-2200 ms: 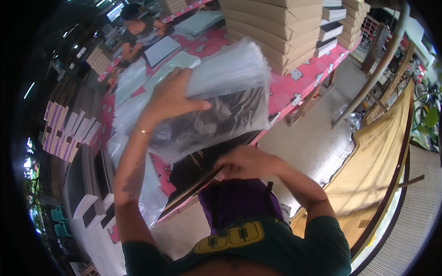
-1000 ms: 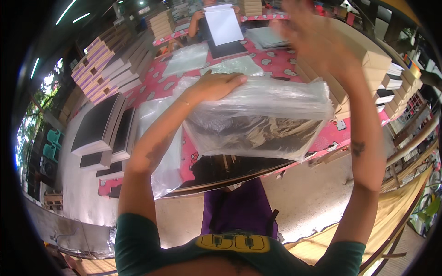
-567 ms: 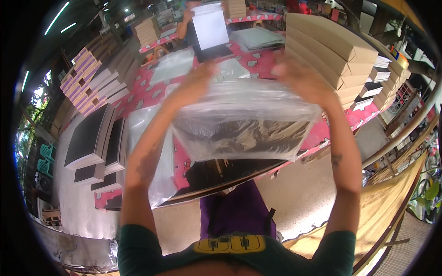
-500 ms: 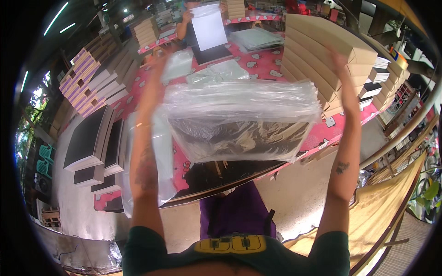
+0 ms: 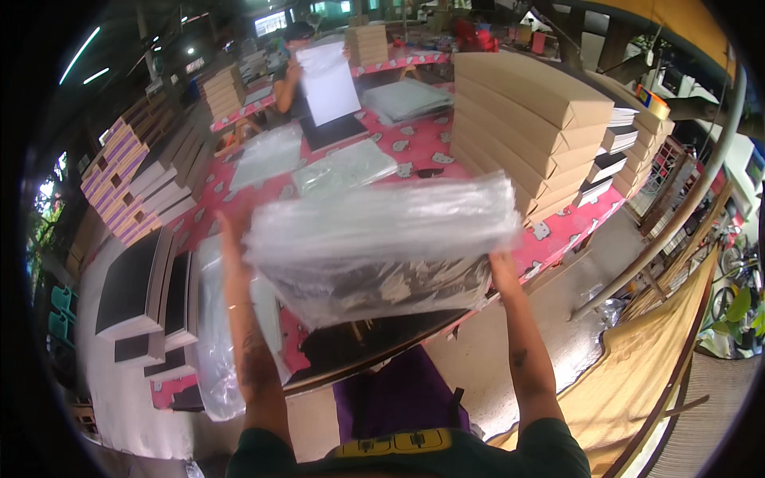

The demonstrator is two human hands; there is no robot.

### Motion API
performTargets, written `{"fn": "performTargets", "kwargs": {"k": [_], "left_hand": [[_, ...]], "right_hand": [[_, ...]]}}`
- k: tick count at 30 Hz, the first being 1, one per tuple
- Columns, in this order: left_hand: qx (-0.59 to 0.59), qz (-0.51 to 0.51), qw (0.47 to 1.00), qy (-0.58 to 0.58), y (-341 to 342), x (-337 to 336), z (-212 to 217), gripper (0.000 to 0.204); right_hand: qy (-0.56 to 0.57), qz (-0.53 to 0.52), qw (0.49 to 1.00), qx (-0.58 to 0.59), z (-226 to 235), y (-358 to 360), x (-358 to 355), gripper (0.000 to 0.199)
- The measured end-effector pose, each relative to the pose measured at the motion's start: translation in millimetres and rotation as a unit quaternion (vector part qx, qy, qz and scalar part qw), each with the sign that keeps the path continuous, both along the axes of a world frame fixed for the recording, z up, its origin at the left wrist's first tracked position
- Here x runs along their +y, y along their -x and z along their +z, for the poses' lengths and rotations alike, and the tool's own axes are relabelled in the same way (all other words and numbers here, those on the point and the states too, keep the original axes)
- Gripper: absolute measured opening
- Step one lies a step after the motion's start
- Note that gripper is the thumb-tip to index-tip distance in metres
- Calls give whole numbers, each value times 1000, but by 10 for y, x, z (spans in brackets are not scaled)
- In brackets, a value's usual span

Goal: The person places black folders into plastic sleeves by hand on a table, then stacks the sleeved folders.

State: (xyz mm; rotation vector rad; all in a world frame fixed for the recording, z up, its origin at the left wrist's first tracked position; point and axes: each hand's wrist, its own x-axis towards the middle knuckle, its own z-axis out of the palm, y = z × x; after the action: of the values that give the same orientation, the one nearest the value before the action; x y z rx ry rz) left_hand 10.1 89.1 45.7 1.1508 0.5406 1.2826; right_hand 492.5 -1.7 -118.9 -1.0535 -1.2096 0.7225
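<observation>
A thick stack of clear plastic bags [image 5: 382,227], blurred, lies in front of me, with dark, shiny material showing beneath it. Along its left side is my left hand [image 5: 233,235], smeared but with fingers stretched out and nothing visible in them. My right hand [image 5: 502,267] touches the stack's lower right corner; its fingers are mostly hidden by the plastic. More clear plastic sheets [image 5: 211,319] hang over the table edge beside my left forearm.
On the pink patterned table [image 5: 414,147] stand brown boxes [image 5: 526,119] at right and black-covered books [image 5: 135,283] at left. Flat plastic sleeves [image 5: 347,167] lie beyond the stack. Across the table, a person holds up a white sheet [image 5: 331,92] in plastic.
My hands have come down and inward to the sides of the plastic stack; earlier they were raised and wide apart. The whole view has shifted, so the table appears lower and further left.
</observation>
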Motion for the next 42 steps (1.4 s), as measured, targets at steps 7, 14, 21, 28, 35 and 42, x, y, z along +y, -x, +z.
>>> {"fn": "performTargets", "kwargs": {"k": [7,14,21,28,35,42], "left_hand": [[658,71,589,-463,-1260,-700,633,108],[724,-1,557,-407,-1286,-619,827,86],[685,54,569,-451,-1165,-858,993,84],[379,322,749,-439,-729,-1262,1122,71],[-40,360,871,-331,-1416,-867,1113,61],[-130,150,955,-222,-2275,-649,1391,59]], "right_hand": [[-2,-42,999,-20,-7,10,-78,73],[-68,4,997,29,-184,333,-257,90],[-215,-182,953,-109,101,292,-216,86],[-466,-272,676,-502,3921,393,-820,93],[-338,-166,858,-350,2727,-234,116,94],[-169,-36,984,45,2706,-188,-235,87]]}}
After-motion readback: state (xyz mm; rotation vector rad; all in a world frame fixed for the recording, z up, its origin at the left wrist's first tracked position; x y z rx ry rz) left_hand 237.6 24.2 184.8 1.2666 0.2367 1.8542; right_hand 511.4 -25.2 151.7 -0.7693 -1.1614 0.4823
